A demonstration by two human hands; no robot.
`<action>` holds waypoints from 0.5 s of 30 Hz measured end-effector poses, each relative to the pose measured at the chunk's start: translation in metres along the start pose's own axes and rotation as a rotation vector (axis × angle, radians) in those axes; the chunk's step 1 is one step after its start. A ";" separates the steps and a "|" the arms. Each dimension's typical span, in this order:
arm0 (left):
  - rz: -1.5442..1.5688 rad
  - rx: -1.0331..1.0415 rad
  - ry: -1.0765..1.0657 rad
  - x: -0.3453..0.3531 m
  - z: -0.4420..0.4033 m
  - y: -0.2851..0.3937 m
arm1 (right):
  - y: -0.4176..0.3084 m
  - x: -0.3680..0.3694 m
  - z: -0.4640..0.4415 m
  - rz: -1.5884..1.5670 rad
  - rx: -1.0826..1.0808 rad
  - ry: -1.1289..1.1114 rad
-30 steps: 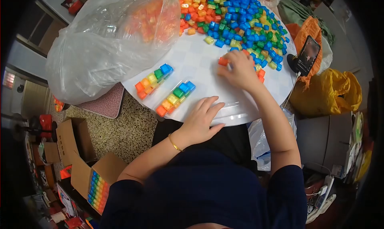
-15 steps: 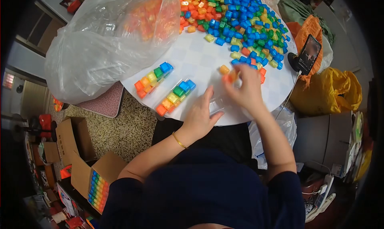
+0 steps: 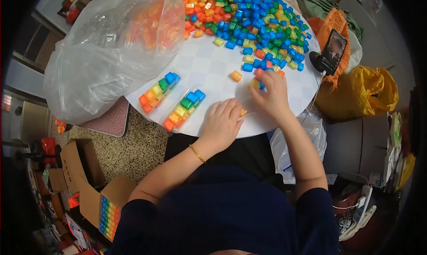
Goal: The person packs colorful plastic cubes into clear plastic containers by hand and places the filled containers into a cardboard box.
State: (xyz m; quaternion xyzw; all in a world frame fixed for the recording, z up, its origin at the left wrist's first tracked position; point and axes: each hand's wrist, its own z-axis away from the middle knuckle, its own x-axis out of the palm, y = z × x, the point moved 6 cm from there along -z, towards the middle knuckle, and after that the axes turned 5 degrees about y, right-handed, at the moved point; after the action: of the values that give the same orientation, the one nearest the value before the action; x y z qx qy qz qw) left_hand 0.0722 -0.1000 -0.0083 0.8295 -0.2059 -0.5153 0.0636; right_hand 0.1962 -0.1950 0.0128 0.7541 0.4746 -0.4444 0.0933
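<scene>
My left hand [image 3: 221, 125] lies near the table's front edge, its fingers closed round a clear tray mostly hidden under it; an orange piece [image 3: 243, 111] shows beside the fingertips. To its right, my right hand [image 3: 270, 92] has bent fingers at a yellow piece [image 3: 254, 83] and a blue one, thumb and fingertips around them. Left of my hands lie two clear trays filled with coloured pieces, one [image 3: 184, 109] nearer and one [image 3: 159, 92] farther left. A single orange piece [image 3: 236, 76] rests above my left hand.
A pile of coloured pieces [image 3: 262, 28] covers the back of the white table [image 3: 202, 63]. A big clear bag [image 3: 98, 59] stands at the left. A phone [image 3: 334, 52] on a stand and a yellow bag [image 3: 360, 97] are at the right. Below left is a cardboard box [image 3: 95, 206].
My right hand has come from the pile's edge toward my left hand, then back up slightly to the yellow and blue pieces. My left hand has closed over the clear tray. The view has shifted a little.
</scene>
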 end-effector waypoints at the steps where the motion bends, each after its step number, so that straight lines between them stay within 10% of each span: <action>1: 0.013 -0.031 0.013 0.000 0.000 -0.001 | -0.005 -0.006 0.013 -0.043 0.080 0.059; 6: 0.026 -0.047 0.003 -0.005 -0.004 0.004 | 0.008 -0.023 0.009 -0.405 0.155 0.065; 11: -0.133 0.022 -0.051 -0.006 -0.014 0.016 | 0.125 -0.022 -0.036 0.127 0.345 0.243; 15: -0.070 -0.024 -0.121 0.002 -0.019 0.012 | 0.127 0.014 -0.057 0.509 0.467 -0.139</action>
State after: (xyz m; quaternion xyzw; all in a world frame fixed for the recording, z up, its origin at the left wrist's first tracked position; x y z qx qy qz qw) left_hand 0.0866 -0.1139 0.0030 0.8025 -0.1742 -0.5690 0.0430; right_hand 0.3330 -0.2213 0.0001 0.8171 0.1495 -0.5537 0.0584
